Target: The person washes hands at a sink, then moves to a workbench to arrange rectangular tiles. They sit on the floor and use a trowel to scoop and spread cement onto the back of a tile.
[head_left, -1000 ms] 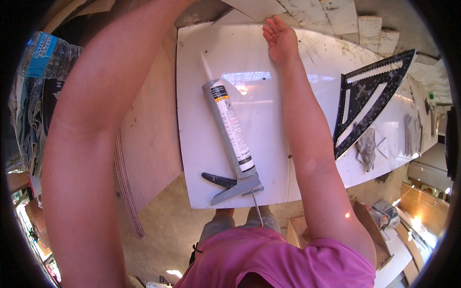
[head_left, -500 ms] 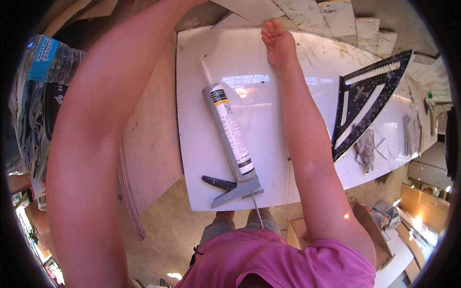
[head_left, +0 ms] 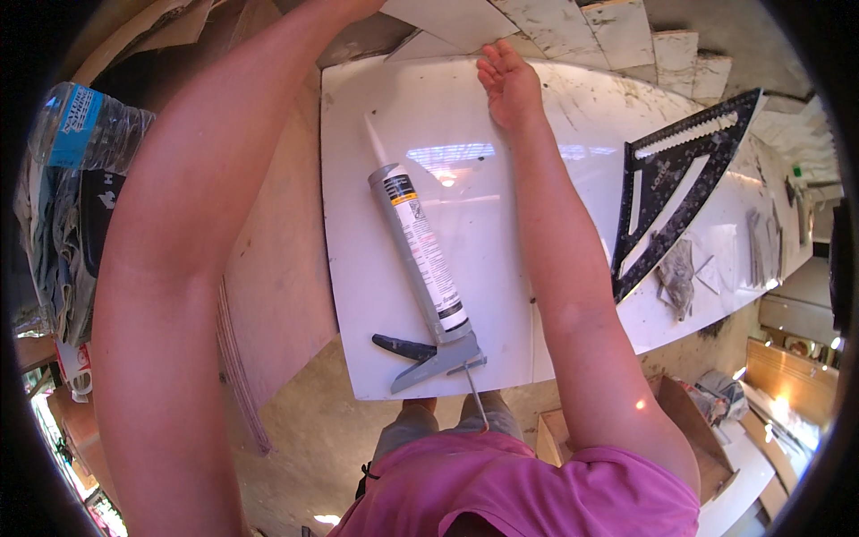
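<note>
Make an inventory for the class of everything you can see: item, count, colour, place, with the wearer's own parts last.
Caulking gun: 1, grey with black lever, on worktop
Sealant cartridge: 1, mostly white, inside gun
Worktop: 1, glossy white, centre
Speed square: 1, black, right
Crumpled scrap: 1, greyish, below square
Tile-like pieces: several, dirty white, beyond worktop
Plywood: stacked sheets, brown, left of worktop
Plastic bottle: 1, clear, blue label, far left
Cloth: pile, grey-blue, below bottle
Blurred clutter: uncountable, mixed, edges
Shirt: 1, pink, bottom
Shorts: 1, grey, bottom
Left arm: 1, bare, left; grip unclear at top edge
Right grip: 1, bare, open, near worktop's far edge
</note>
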The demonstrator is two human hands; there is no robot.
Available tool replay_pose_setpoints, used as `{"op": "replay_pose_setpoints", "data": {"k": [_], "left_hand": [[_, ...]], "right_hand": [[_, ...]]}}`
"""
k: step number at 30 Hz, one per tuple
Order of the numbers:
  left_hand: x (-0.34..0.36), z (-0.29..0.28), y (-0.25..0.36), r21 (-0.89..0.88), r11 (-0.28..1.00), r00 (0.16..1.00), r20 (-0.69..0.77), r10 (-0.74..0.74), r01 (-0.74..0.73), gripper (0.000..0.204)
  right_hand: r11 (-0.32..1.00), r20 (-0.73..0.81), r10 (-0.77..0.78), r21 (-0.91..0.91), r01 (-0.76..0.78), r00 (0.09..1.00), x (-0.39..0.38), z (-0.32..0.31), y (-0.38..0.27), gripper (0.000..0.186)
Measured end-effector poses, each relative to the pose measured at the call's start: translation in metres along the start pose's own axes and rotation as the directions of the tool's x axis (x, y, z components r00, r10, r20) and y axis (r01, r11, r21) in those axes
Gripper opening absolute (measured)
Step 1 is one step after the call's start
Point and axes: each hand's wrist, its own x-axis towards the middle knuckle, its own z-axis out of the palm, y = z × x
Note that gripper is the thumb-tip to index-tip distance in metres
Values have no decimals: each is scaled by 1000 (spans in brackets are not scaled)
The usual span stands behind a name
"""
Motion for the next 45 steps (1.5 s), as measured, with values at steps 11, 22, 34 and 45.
{"op": "replay_pose_setpoints", "data": {"k": [11, 22, 34, 45], "left_hand": [[-3, -2, 4, -43, 998, 999, 15, -49, 50, 17], [-1, 0, -1, -4, 1000, 1000, -3, 31, -31, 16], [0, 2, 1, -37, 999, 1000, -22, 11, -12, 15], [4, 6, -4, -9, 998, 997, -48, 57, -57, 15]], "right_hand": [[999, 9, -3, -34, 3, 1000, -5, 2, -3, 54], [999, 7, 7, -37, -6, 1000, -7, 4, -5, 57], [1000, 10, 6, -9, -6, 1000, -3, 1, -3, 63], [1000, 8, -1, -8, 1, 1000, -3, 1, -3, 60]]}}
